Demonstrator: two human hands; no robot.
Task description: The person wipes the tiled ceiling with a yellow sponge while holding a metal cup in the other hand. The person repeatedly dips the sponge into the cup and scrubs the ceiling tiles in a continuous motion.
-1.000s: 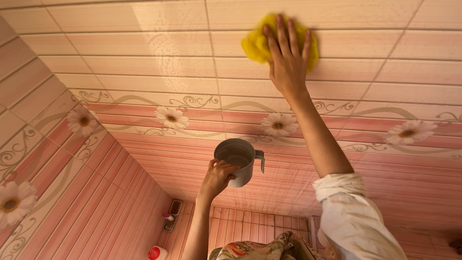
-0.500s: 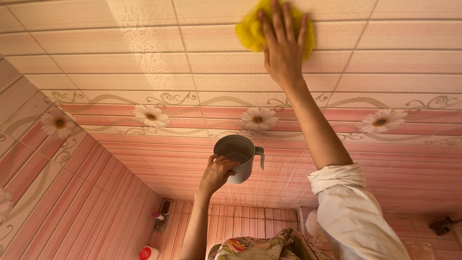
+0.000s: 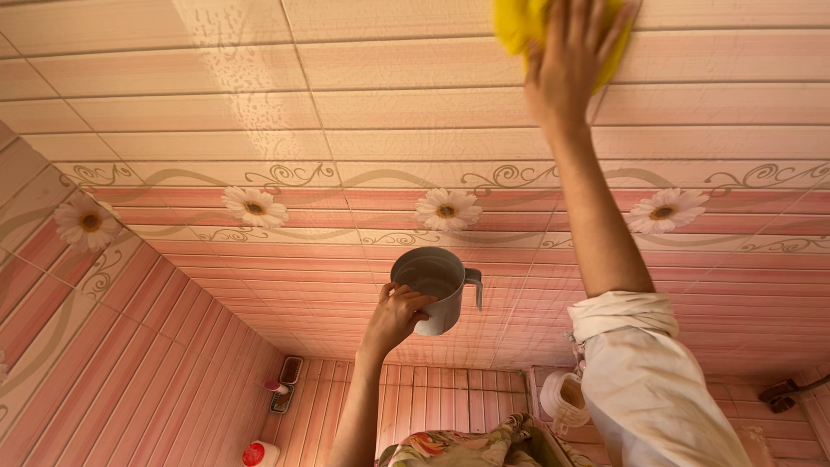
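Observation:
My right hand [image 3: 571, 60] is raised high against the pink tiled wall [image 3: 389, 104], pressing a yellow sponge [image 3: 519, 22] flat to the tiles at the top edge of view; the sponge is partly cut off and partly hidden under my palm. A rolled white sleeve [image 3: 631, 363] covers that arm below the elbow. Lower down, my left hand [image 3: 393, 316] grips a grey plastic mug [image 3: 432, 285] by its side, held upright with its mouth toward me, handle on the right, away from the wall.
A band of daisy tiles [image 3: 445, 209] crosses the wall. The left wall [image 3: 104, 346] meets it in a corner. On the floor stand a red-capped white container [image 3: 259, 453] and a small rack with a bottle [image 3: 284, 391]; a white jug [image 3: 562, 399] is at lower right.
My right hand and the sponge have slid rightward and upward along the tiles. The view has shifted slightly; the mug in my left hand stays about where it was.

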